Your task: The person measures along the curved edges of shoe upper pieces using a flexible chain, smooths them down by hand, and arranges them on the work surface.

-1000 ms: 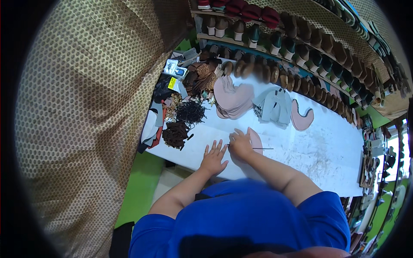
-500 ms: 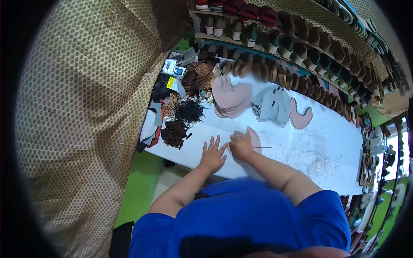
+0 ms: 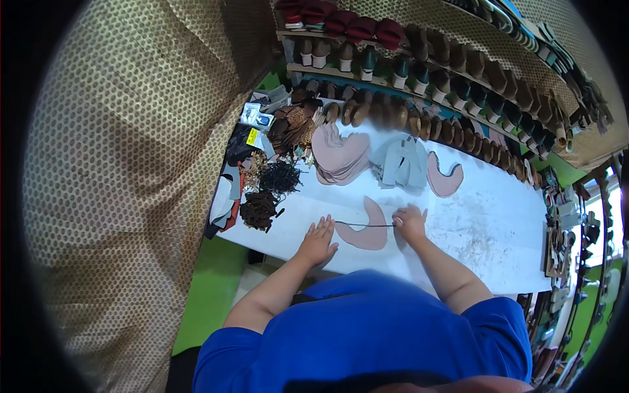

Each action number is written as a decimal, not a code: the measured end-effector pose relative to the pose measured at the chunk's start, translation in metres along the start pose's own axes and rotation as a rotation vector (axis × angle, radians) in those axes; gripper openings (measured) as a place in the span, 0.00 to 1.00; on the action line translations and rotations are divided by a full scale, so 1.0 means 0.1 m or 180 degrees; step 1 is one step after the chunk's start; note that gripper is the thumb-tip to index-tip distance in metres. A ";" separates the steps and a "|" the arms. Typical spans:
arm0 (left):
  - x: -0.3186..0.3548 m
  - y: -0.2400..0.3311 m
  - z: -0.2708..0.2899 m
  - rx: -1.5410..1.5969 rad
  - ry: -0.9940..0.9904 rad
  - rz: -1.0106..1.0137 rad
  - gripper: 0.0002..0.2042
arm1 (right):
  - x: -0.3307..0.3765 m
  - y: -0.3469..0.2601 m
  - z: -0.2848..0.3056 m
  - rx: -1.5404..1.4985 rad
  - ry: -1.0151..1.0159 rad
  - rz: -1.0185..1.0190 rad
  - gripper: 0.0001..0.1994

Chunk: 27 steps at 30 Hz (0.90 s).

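Observation:
A crescent-shaped pink piece [image 3: 369, 237] lies on the white table in front of me, its curve opening to the upper left. Across it runs a thin dark strip [image 3: 367, 226], nearly straight from side to side. At the strip's left end my left hand [image 3: 317, 242] rests flat, fingers stretched out and close together. My right hand [image 3: 411, 223] is at the other end, thumb and fingertips closed on the strip, the remaining fingers loosely bent. Whether the left fingertips press on the strip is too small to tell.
Beyond my hands lie a stack of pink pieces [image 3: 341, 157], grey pieces [image 3: 401, 164] and another pink crescent [image 3: 444, 180]. Dark strips [image 3: 278, 178] and brown strips [image 3: 260, 211] are heaped at left. Shoes [image 3: 452, 131] line the table's back edge, below shelves of heeled shoes [image 3: 400, 72].
My right hand has moved right, off the pink crescent, to the strip's right end. The crescent and the strip's length are now uncovered. My left hand's fingers have drawn together.

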<state>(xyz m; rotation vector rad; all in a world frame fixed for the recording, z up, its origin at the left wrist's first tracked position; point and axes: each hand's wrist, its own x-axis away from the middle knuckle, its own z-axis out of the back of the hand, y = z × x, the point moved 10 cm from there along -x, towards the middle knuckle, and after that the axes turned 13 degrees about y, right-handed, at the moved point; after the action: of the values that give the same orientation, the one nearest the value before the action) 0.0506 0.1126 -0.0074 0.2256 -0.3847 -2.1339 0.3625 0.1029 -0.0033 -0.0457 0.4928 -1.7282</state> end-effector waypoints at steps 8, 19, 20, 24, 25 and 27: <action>-0.14 0.34 -0.13 0.0001 -0.0169 -0.0393 0.40 | 0.19 0.10 0.03 -0.0014 -0.0310 -0.0048 0.08; -0.14 0.31 -0.24 -0.0218 -0.0393 -0.0177 0.40 | 0.24 0.11 -0.07 -0.0196 -0.0474 -0.0182 0.08; -0.14 0.31 -0.24 -0.0232 -0.0426 -0.0178 0.40 | 0.24 0.11 -0.07 -0.0201 -0.0472 -0.0183 0.08; -0.13 0.31 -0.23 -0.0267 -0.0460 -0.0152 0.40 | 0.27 0.00 -0.08 0.0285 -0.0545 0.0258 0.09; -0.13 0.32 -0.24 -0.0292 -0.0502 -0.0138 0.40 | 0.27 -0.06 -0.06 0.0461 -0.0482 0.0464 0.10; -0.13 0.32 -0.23 -0.0318 -0.0540 -0.0123 0.40 | 0.28 -0.08 -0.02 0.0473 -0.0397 0.0567 0.10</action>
<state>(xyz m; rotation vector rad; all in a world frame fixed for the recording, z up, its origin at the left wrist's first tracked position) 0.0893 0.1024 -0.0174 -0.0056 -0.3729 -2.2108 0.3478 0.0786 -0.0091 -0.0027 0.2674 -1.5716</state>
